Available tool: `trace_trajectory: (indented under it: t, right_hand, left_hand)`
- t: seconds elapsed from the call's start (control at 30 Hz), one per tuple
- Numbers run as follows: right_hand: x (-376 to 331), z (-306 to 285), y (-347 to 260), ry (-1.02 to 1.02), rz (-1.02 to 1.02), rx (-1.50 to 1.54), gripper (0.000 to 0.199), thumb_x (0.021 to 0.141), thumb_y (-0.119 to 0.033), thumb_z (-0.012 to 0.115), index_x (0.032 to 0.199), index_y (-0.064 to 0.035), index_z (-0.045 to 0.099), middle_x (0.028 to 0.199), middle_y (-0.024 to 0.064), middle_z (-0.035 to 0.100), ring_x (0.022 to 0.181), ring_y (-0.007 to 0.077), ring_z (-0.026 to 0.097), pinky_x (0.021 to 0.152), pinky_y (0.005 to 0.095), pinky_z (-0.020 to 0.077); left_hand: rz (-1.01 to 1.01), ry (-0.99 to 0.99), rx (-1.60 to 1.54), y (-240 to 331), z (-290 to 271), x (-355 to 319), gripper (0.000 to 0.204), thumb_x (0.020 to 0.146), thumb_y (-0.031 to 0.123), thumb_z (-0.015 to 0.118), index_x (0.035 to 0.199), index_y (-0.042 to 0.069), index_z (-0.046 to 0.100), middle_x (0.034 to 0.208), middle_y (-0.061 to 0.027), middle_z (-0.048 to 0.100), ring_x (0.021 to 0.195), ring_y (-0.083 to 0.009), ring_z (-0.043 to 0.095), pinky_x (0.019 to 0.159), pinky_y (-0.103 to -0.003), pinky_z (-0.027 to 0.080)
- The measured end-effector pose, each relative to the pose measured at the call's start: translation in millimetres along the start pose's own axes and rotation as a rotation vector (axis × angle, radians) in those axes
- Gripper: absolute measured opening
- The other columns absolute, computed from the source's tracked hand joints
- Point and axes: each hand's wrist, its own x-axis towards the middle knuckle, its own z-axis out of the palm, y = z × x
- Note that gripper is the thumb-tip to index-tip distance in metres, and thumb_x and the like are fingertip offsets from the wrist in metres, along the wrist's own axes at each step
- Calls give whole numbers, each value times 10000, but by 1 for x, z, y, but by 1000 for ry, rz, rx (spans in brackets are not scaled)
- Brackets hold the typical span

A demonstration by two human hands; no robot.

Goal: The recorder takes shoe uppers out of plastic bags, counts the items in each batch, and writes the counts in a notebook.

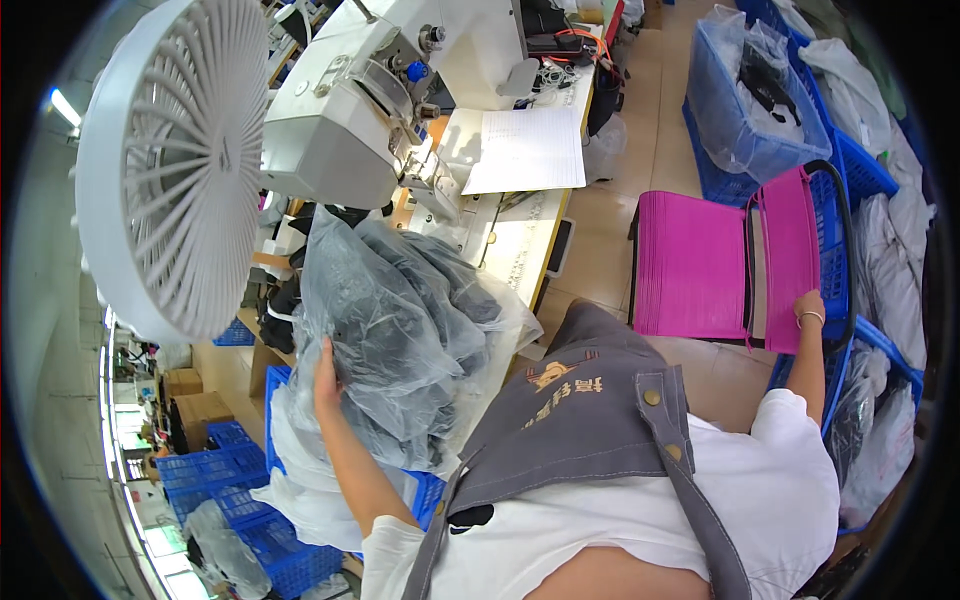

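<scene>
My left hand rests against the left side of a large clear plastic bag filled with dark, soft-looking items. Seen edge-on, its fingers look stretched out along the plastic. The bag sits at the edge of the sewing table, below the head of a white sewing machine. Out to the right, my right hand is closed around the backrest of a magenta chair with a dark frame. A bracelet circles that wrist. What the bag holds cannot be made out exactly.
A white fan looms at the upper left. An open notebook lies on the table beside the machine. Blue crates stand at lower left. Behind the chair are a bag-lined blue crate and more plastic bags.
</scene>
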Motion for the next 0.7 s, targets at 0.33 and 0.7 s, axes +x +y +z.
trace_trajectory:
  t: [0.33, 0.7]
  right_hand:
    - [-214, -60, -328, -389, -1405, 385, 376, 773, -204, 546, 1076, 18, 540, 1007, 221, 580, 923, 346, 567, 808, 384, 453]
    - [-447, -46, -530, -1226, -2162, 432, 654, 860, -408, 466, 1278, 65, 297, 1274, 305, 345, 1187, 386, 357, 972, 384, 305]
  left_hand:
    - [-50, 18, -245, 12, -5, 0, 826, 756, 609, 520, 1316, 30, 340, 1307, -125, 406, 1162, -246, 424, 952, -348, 347]
    - [44, 268, -863, -16, 50, -40, 603, 713, 393, 691, 1115, -28, 531, 1012, -123, 605, 890, -204, 587, 790, -332, 464]
